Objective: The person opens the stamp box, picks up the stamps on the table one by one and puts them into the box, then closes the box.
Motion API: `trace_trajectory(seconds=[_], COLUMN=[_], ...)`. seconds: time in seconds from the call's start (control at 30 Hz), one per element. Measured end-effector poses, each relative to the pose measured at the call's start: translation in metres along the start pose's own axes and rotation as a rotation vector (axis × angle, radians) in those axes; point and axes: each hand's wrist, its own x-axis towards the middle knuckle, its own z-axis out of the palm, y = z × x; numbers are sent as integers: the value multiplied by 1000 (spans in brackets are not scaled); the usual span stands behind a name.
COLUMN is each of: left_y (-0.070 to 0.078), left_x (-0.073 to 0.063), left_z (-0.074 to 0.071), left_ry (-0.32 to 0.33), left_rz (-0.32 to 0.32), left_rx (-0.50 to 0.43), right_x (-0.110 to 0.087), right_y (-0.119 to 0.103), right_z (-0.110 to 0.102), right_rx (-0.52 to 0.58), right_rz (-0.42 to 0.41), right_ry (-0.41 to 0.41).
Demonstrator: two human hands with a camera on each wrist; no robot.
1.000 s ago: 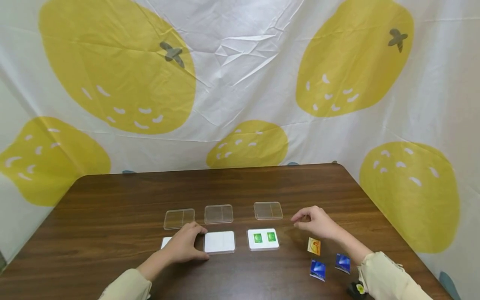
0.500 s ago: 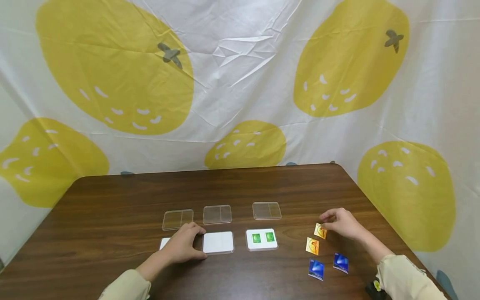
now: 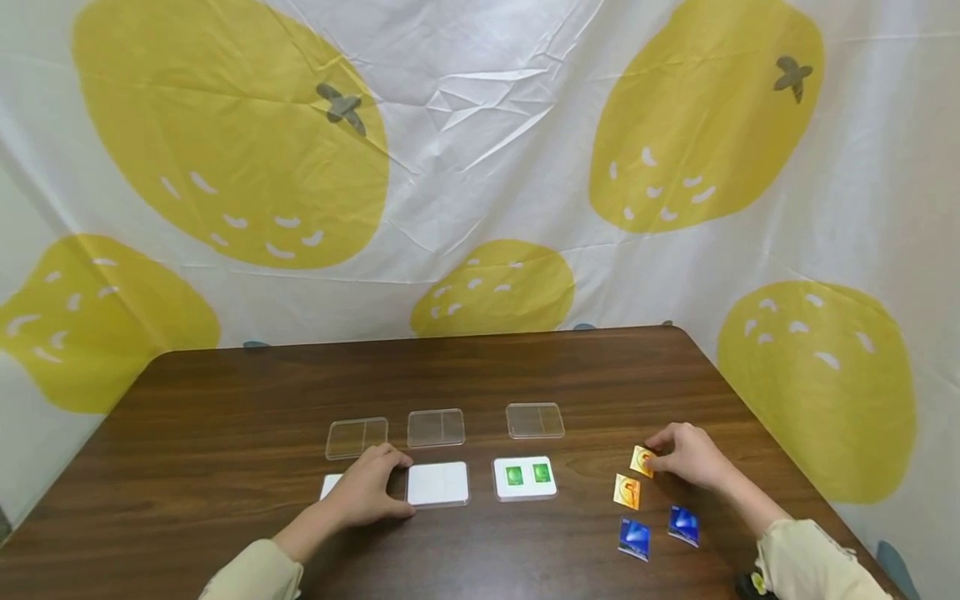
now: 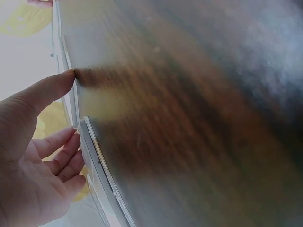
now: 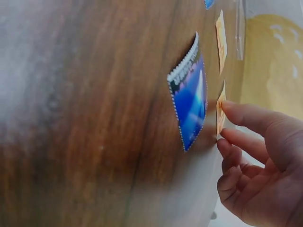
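My left hand [image 3: 371,485] rests beside the middle card case [image 3: 437,485], which has a white insert. Its thumb tip is at the near left corner and its index fingertip at the far left corner, the fingers loosely spread. The hand partly covers the left case [image 3: 328,485]. My right hand [image 3: 692,457] pinches the edge of an orange postage stamp [image 3: 642,461] with thumb and index finger; in the right wrist view the thumb is on the stamp [image 5: 220,113]. A second orange stamp [image 3: 627,492] lies just nearer, with two blue stamps [image 3: 634,539] closest to me.
The right case [image 3: 525,478] holds two green stamps on its white insert. Three transparent lids [image 3: 535,421] lie in a row behind the cases on the brown table [image 3: 247,392]. A curtain printed with yellow fruit [image 3: 495,287] hangs behind the table's far edge.
My right hand has moved right and come to the far orange stamp, which its earlier position hid from view. The left hand stays beside the middle case.
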Motion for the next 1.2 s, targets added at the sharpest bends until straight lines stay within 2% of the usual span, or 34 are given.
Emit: trace_trajectory(seconds=[0.27,0.53,0.73,1.03,1.2], left_y=[1,0,-1,-1,-1], left_x=[1,1,0,0,1], left_z=[0,0,0,1,1], left_ry=[0,-2,-2,-3,6], left_rz=[-3,-3,2,3,1], left_rx=[5,8,8,5,5], right_x=[-1,3,7,18,23], right_y=[-4,1,7,11,9], right_z=[0,-3,-10,-27,-31], right_rx=[-39,30,105,348,456], right_rz=[-42,-47,-11,103,145], right_ry=[29,-18,-123,-315,-386])
